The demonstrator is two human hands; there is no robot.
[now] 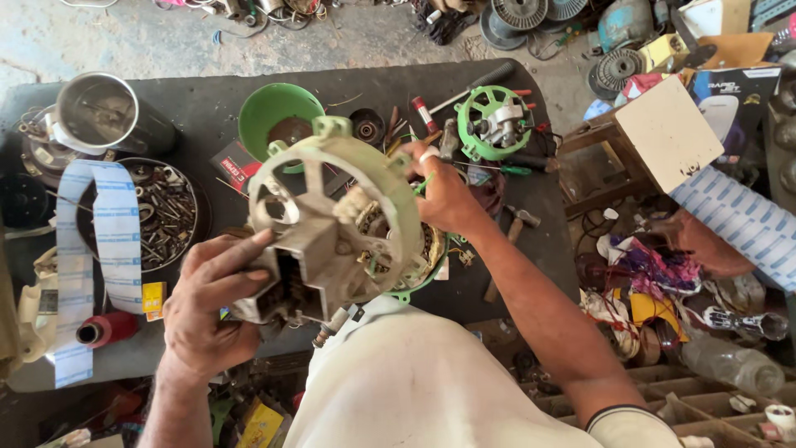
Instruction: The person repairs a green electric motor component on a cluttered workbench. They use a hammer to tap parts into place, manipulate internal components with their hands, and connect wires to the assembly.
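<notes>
A dark workbench [207, 108] carries scattered parts, a green bowl [269, 112] and a round tray of screws [170, 216]. Above it, the left hand [211, 303] grips the pale green motor housing [336, 220] at its terminal block. The right hand [448, 195] clasps the housing's far rim, fingers curled.
</notes>
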